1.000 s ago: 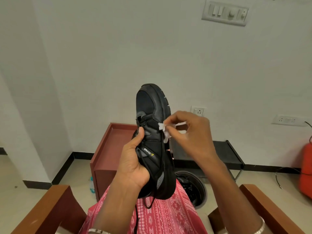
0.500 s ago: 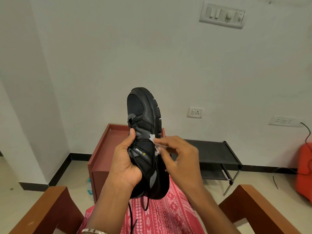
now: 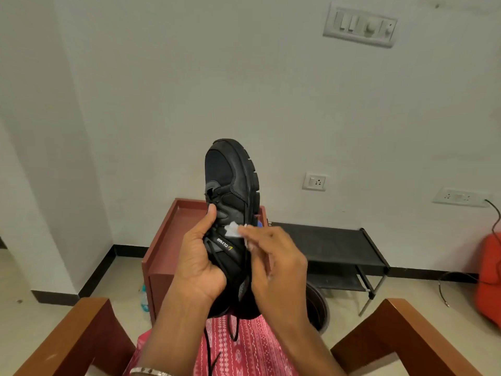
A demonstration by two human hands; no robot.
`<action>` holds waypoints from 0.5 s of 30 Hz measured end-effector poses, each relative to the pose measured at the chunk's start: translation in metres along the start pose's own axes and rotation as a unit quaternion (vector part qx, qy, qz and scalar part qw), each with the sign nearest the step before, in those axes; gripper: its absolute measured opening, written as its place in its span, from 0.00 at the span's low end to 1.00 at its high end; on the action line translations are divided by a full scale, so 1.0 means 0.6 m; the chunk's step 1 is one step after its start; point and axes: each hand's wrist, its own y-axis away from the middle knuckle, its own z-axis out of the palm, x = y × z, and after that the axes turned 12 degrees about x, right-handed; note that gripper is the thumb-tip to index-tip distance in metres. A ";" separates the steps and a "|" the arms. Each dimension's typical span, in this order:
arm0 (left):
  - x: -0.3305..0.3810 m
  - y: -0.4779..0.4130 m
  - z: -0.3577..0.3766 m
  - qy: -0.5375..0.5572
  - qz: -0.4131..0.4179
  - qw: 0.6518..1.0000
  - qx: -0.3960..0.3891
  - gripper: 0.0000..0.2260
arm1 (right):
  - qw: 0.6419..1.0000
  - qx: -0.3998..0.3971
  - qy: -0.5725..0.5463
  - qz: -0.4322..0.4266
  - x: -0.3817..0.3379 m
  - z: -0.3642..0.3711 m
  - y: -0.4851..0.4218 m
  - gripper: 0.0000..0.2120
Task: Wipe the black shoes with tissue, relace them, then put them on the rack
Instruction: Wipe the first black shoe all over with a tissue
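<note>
A black shoe (image 3: 231, 183) stands toe-up in front of me, sole edge facing right. My left hand (image 3: 199, 263) grips it around the heel half, thumb up on the laced part. A small white tissue (image 3: 233, 230) lies against the shoe's side above the logo, pinched in the fingers of my right hand (image 3: 276, 263). Loose black laces (image 3: 233, 331) hang below the shoe over my lap. The black shoe rack (image 3: 333, 246) stands against the far wall, behind my right hand.
A reddish-brown cabinet (image 3: 165, 251) stands left of the rack, a water bottle (image 3: 144, 298) on the floor beside it. A dark round bin (image 3: 318, 308) sits under my right forearm. Wooden chair arms (image 3: 406, 337) flank my lap. An orange object (image 3: 488, 275) lies far right.
My right hand has slid the tissue down the shoe's side from the lace area toward the logo. The shoe sits slightly lower in view than a second ago.
</note>
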 end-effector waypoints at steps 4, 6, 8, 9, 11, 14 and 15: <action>0.008 -0.004 -0.003 -0.004 0.003 1.000 0.012 0.18 | 0.997 -0.034 0.032 -0.060 -0.017 -0.002 0.012 0.17; 0.004 0.000 0.003 0.004 -0.006 1.000 0.011 0.18 | 0.996 -0.034 0.042 -0.076 -0.017 0.010 -0.011 0.15; -0.003 0.005 0.009 0.018 -0.021 1.000 0.000 0.20 | 0.995 -0.026 0.056 -0.082 -0.014 0.024 -0.034 0.14; -0.007 0.007 0.011 0.034 -0.034 0.999 -0.009 0.21 | 0.993 -0.021 0.068 -0.092 -0.015 0.030 -0.040 0.13; -0.008 0.005 0.010 0.051 -0.042 0.998 -0.012 0.23 | 0.989 -0.012 0.091 -0.118 -0.018 0.035 -0.033 0.14; -0.002 0.000 0.004 0.027 -0.033 0.999 0.012 0.23 | 0.991 -0.005 0.074 -0.113 -0.016 0.021 0.007 0.15; 0.000 -0.001 0.003 0.019 -0.028 0.999 0.023 0.23 | 0.993 -0.005 0.064 -0.104 -0.015 0.014 0.020 0.15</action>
